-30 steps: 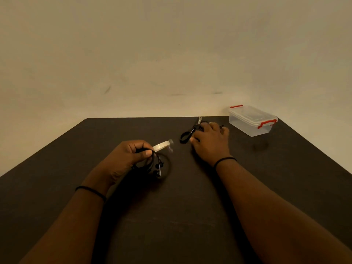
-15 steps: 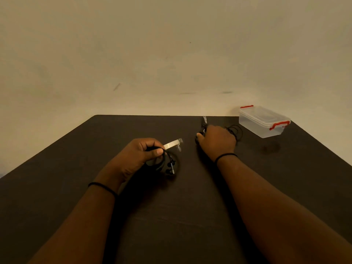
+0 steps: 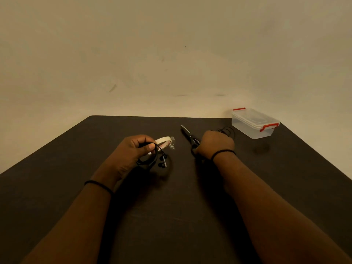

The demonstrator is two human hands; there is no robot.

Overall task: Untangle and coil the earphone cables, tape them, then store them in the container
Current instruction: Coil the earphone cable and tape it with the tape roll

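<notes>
Our left hand [image 3: 133, 151] has its fingers curled, the thumb pressed against the forefinger, pinching a coiled black earphone cable [image 3: 150, 160]. The coil hangs below the fingers, and two earbuds [image 3: 163, 161] dangle at its right side, just above the table. The same hand also holds a roll of pale tape [image 3: 162, 141], which sticks out to the right past the thumb; a short clear strip [image 3: 172, 142] stands off its far end. We see red marks on the inner face of the roll, too small to read.

Our right hand [image 3: 216, 142] lies knuckles up, fingers curled down over the handles of a pair of black scissors [image 3: 189, 135]. The blades point away from us and to the left, flat on the table. We cannot tell how many fingers are through the handles, since the back of the hand hides them.

Just beyond the right hand's knuckles, a second loose black cable [image 3: 227, 130] lies on the table, partly hidden by the hand.

Farther right, near the far corner of the dark table [image 3: 171, 216], stands a clear plastic container [image 3: 253, 123] with red clips at both ends. Its lid is on, and we see nothing inside it. No writing shows on it.

Both forearms reach forward from the near edge, each with a thin black band [image 3: 99, 185] at the wrist. A plain beige wall [image 3: 171, 54] rises behind the table.
</notes>
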